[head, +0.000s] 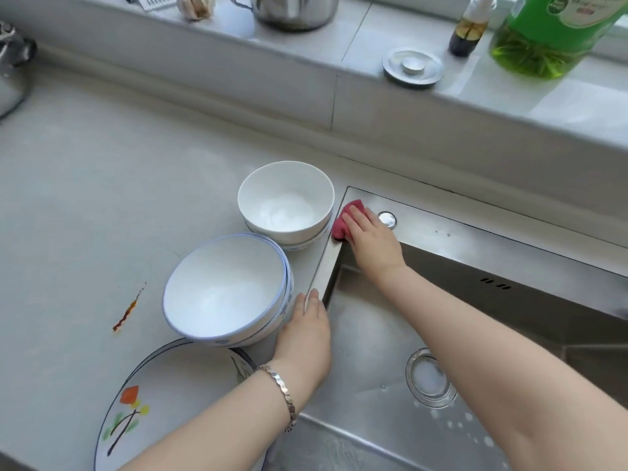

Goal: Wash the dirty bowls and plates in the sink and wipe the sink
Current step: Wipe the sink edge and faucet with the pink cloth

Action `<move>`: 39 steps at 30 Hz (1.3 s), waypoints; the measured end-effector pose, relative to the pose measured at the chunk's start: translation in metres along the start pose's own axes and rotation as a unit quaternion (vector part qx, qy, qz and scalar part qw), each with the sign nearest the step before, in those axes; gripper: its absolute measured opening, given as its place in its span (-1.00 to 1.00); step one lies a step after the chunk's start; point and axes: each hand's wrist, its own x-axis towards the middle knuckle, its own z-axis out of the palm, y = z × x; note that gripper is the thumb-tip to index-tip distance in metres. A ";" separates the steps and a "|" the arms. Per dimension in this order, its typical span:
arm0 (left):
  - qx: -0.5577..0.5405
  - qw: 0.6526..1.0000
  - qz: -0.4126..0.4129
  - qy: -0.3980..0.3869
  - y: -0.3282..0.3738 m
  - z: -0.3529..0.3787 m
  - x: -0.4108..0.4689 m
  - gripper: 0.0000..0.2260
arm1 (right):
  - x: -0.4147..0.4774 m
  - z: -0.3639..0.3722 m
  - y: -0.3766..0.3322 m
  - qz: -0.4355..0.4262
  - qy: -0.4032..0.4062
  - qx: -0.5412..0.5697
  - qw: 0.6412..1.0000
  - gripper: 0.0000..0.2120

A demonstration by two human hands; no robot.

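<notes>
The right hand [372, 243] presses a small red cloth [342, 226] flat on the far left corner of the shiny steel sink [475, 243]; its fingers [356, 219] lie straight and close together on top of the cloth, not curled round it. The left hand [306, 334] rests on the sink's thin left edge strip [327, 266], nearer the person, fingers straight and holding nothing. That strip runs long from the cloth toward the left hand; I think the next wipe goes along it, so the left hand is in the way. The clean-looking stacked white bowls [285, 202], stacked blue-edged bowls [224, 290] and flower-painted plate [163, 385] sit on the grey table [85, 181], just left of the sink.
</notes>
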 end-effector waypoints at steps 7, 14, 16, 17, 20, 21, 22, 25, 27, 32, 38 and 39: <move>0.013 1.000 -0.015 0.001 0.007 0.001 0.000 -0.39 | -0.074 -0.045 0.042 0.094 0.023 0.227 0.969 -0.70; -0.024 0.998 -0.054 0.027 0.016 -0.001 0.004 -0.44 | -0.083 -0.045 0.104 0.286 0.102 0.273 0.913 -0.75; -0.031 0.997 -0.057 0.030 0.016 -0.001 0.003 -0.43 | -0.068 -0.034 0.089 0.233 0.094 0.264 0.931 -0.75; -0.035 0.997 -0.060 0.028 0.016 -0.001 0.001 -0.43 | -0.062 -0.033 0.080 0.200 0.081 0.261 0.941 -0.76; -0.024 0.997 -0.061 0.028 0.018 -0.006 -0.005 -0.43 | -0.068 -0.028 0.060 0.118 -0.016 0.233 0.965 -0.70; -0.017 0.998 -0.058 0.028 0.020 -0.008 -0.008 -0.45 | -0.079 -0.030 0.056 0.091 -0.068 0.244 0.963 -0.70; -0.016 0.998 -0.053 0.024 0.022 -0.011 -0.012 -0.47 | -0.093 -0.033 0.053 0.055 -0.131 0.264 0.954 -0.72; -0.031 0.999 -0.004 -0.006 0.026 -0.022 -0.031 -0.59 | -0.129 -0.054 0.039 0.072 -0.218 0.292 0.929 -0.73; -0.050 0.998 0.041 0.005 0.022 -0.035 -0.053 -0.66 | -0.134 -0.087 0.026 0.154 -0.144 0.334 0.919 -0.76; -0.164 0.977 0.064 0.123 -0.021 -0.085 -0.124 -0.80 | -0.094 -0.182 -0.034 0.113 0.001 0.418 0.901 -0.75; -0.168 0.963 -0.083 0.195 -0.164 -0.112 -0.163 -0.80 | -0.031 -0.225 -0.173 0.028 0.064 0.505 0.860 -0.77; -0.157 0.965 -0.108 0.181 -0.195 -0.108 -0.163 -0.78 | -0.022 -0.222 -0.201 0.029 0.065 0.516 0.853 -0.79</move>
